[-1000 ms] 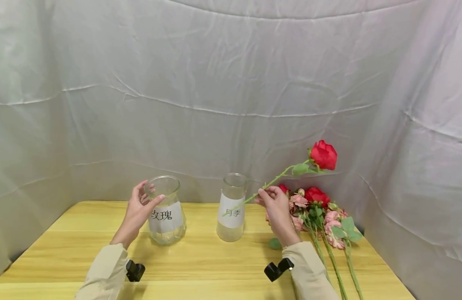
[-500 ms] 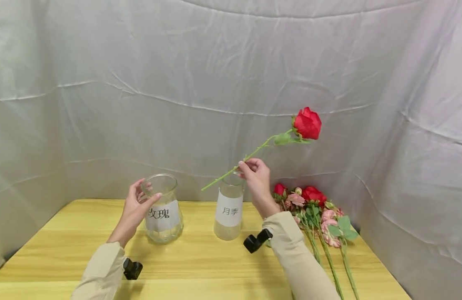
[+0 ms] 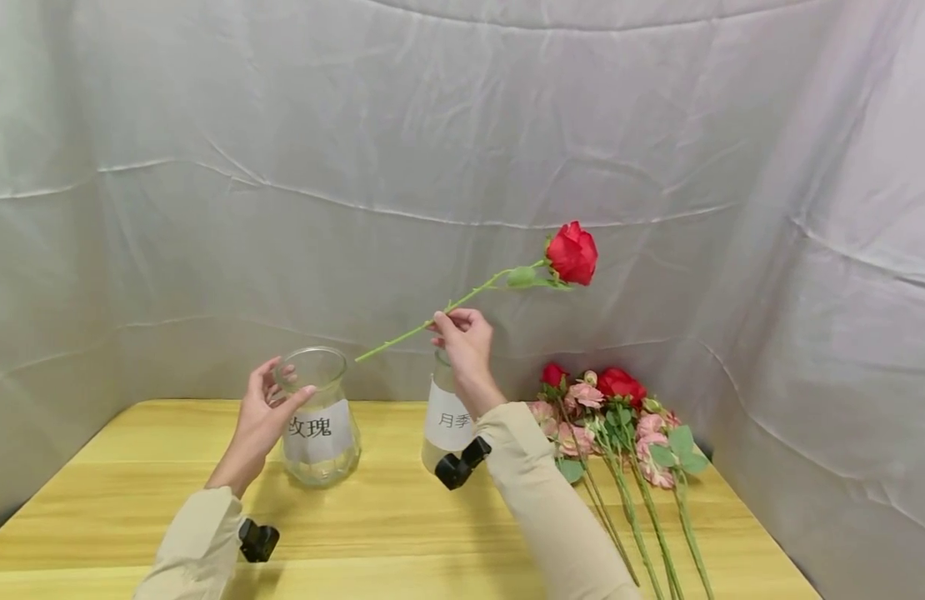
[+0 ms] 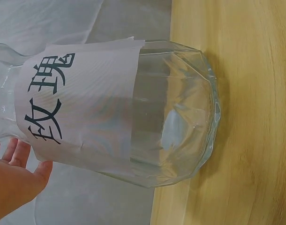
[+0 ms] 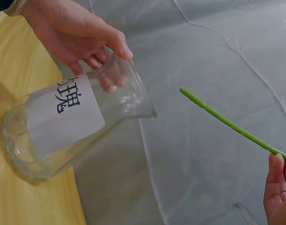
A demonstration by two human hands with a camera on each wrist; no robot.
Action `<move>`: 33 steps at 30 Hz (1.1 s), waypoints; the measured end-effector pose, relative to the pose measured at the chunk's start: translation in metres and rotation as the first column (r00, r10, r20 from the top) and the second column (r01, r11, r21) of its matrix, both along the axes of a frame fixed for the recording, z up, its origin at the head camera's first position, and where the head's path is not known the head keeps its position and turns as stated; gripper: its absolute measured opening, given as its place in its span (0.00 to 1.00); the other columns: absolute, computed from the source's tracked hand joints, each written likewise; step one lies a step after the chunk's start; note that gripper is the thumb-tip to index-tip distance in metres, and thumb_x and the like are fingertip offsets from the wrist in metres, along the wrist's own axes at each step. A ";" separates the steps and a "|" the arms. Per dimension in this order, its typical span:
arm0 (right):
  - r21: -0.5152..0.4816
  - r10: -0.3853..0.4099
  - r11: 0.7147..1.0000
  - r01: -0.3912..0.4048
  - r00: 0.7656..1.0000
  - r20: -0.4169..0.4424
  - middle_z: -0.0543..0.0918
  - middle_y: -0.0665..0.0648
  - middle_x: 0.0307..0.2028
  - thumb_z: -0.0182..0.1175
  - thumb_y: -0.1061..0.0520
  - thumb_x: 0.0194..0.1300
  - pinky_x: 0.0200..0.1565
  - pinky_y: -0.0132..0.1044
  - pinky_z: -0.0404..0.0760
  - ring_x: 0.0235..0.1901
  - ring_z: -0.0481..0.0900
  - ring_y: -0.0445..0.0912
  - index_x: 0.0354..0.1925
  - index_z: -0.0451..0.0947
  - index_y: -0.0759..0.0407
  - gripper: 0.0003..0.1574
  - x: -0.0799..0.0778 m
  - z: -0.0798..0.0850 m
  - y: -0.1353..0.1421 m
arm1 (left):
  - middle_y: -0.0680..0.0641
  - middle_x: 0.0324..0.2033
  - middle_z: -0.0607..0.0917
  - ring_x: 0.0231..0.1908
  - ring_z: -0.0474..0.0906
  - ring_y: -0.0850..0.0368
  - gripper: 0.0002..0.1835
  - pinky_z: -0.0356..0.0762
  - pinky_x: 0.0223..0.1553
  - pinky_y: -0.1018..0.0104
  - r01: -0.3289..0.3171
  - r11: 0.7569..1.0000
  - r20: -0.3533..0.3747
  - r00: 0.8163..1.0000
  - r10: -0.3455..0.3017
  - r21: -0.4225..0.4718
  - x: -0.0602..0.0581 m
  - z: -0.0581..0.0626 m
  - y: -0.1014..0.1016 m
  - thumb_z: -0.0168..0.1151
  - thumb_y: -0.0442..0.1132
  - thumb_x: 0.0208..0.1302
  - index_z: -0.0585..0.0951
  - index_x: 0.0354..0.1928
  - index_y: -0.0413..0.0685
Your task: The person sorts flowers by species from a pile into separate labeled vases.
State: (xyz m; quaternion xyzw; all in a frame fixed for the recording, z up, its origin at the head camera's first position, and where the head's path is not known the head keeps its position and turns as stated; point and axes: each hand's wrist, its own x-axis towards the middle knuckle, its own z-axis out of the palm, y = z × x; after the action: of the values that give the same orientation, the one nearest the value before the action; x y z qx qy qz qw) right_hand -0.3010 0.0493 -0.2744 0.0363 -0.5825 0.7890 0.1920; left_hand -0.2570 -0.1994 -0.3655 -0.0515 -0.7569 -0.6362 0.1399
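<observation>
My left hand (image 3: pixel 260 422) holds the neck of a wide clear glass vase (image 3: pixel 322 467), thumb in front and fingers behind. This vase stands upright on the table, bearing a white paper label (image 4: pixel 82 103) with black Chinese characters. Between thumb and fingers, my right hand (image 3: pixel 466 352) pinches the green stem of a red artificial rose (image 3: pixel 572 253). The bloom points up to the right, and the bare stem end (image 5: pixel 194 97) slants down towards the vase's mouth, apart from the rim in the right wrist view. Leaves sit just below the bloom.
Behind my right hand and wrist camera stands a narrower labelled glass vase (image 3: pixel 440 417), partly hidden. More red and pink artificial flowers (image 3: pixel 620 384) lie at the right of the wooden table (image 3: pixel 387 542), stems towards me. Grey cloth (image 3: pixel 357 250) hangs behind and at both sides.
My right hand has lifted the rose from in front of the narrow vase and carried it left towards the wide vase. The left hand keeps its hold on the wide vase.
</observation>
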 end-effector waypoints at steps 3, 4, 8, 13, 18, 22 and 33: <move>-0.027 0.023 0.999 -0.023 1.000 -0.001 0.79 0.56 0.29 0.59 0.73 0.62 0.27 0.27 0.78 0.25 0.80 0.39 0.37 0.71 0.69 0.07 0.005 0.004 -0.003 | 0.35 0.69 0.59 0.68 0.52 0.41 0.45 0.51 0.67 0.48 -0.025 1.000 -0.007 1.000 0.025 -0.011 0.013 0.009 0.005 0.61 0.40 0.67 0.42 0.74 0.39; -0.026 0.025 0.999 -0.025 1.000 -0.001 0.79 0.56 0.29 0.59 0.73 0.62 0.27 0.27 0.78 0.25 0.80 0.39 0.37 0.71 0.69 0.07 0.005 0.004 -0.006 | 0.35 0.69 0.59 0.68 0.52 0.41 0.45 0.51 0.67 0.48 -0.027 1.000 -0.008 1.000 0.027 -0.010 0.013 0.009 0.005 0.61 0.40 0.67 0.42 0.74 0.39; -0.005 0.022 1.000 -0.022 1.000 -0.003 0.80 0.56 0.30 0.60 0.72 0.62 0.27 0.28 0.79 0.26 0.80 0.40 0.37 0.72 0.69 0.06 0.006 0.002 -0.019 | 0.36 0.68 0.60 0.68 0.53 0.42 0.45 0.52 0.67 0.48 -0.038 0.999 -0.010 0.999 0.038 -0.009 0.013 0.008 0.002 0.61 0.40 0.67 0.43 0.74 0.39; 0.037 0.015 0.999 -0.015 1.000 -0.010 0.81 0.59 0.31 0.60 0.72 0.61 0.27 0.29 0.80 0.27 0.81 0.42 0.35 0.72 0.69 0.06 0.008 0.001 -0.034 | 0.37 0.68 0.60 0.68 0.53 0.42 0.45 0.52 0.67 0.49 -0.044 0.999 -0.010 0.999 0.044 -0.005 0.014 0.008 0.001 0.61 0.40 0.67 0.43 0.74 0.40; 0.046 0.022 0.999 -0.023 1.000 0.020 0.81 0.59 0.32 0.60 0.72 0.62 0.27 0.29 0.81 0.31 0.84 0.50 0.36 0.72 0.69 0.06 0.007 -0.001 -0.041 | 0.37 0.68 0.60 0.67 0.54 0.43 0.44 0.52 0.67 0.49 -0.045 0.999 -0.012 0.999 0.045 0.004 0.013 0.007 0.004 0.61 0.39 0.67 0.43 0.74 0.39; 0.056 0.025 0.998 -0.027 0.999 0.034 0.80 0.58 0.31 0.60 0.72 0.62 0.26 0.28 0.80 0.37 0.84 0.58 0.36 0.72 0.69 0.05 0.005 -0.003 -0.046 | 0.37 0.67 0.60 0.67 0.54 0.43 0.44 0.52 0.67 0.49 -0.043 0.999 -0.014 0.999 0.043 0.012 0.012 0.007 0.007 0.61 0.39 0.67 0.43 0.74 0.39; 0.073 0.040 0.996 -0.045 0.997 0.069 0.79 0.56 0.28 0.61 0.71 0.61 0.25 0.31 0.81 0.29 0.83 0.50 0.35 0.74 0.69 0.05 0.005 -0.017 -0.065 | 0.37 0.68 0.59 0.68 0.53 0.42 0.45 0.52 0.67 0.48 -0.037 0.999 -0.002 0.999 0.037 0.000 0.015 0.006 0.005 0.60 0.39 0.68 0.42 0.75 0.40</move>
State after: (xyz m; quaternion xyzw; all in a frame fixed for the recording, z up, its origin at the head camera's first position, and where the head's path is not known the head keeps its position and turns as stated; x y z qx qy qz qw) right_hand -0.2961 -0.0159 -0.2910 0.0293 -0.6167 0.7715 0.1538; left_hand -0.2424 -0.1949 -0.3594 -0.0382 -0.7577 -0.6334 0.1522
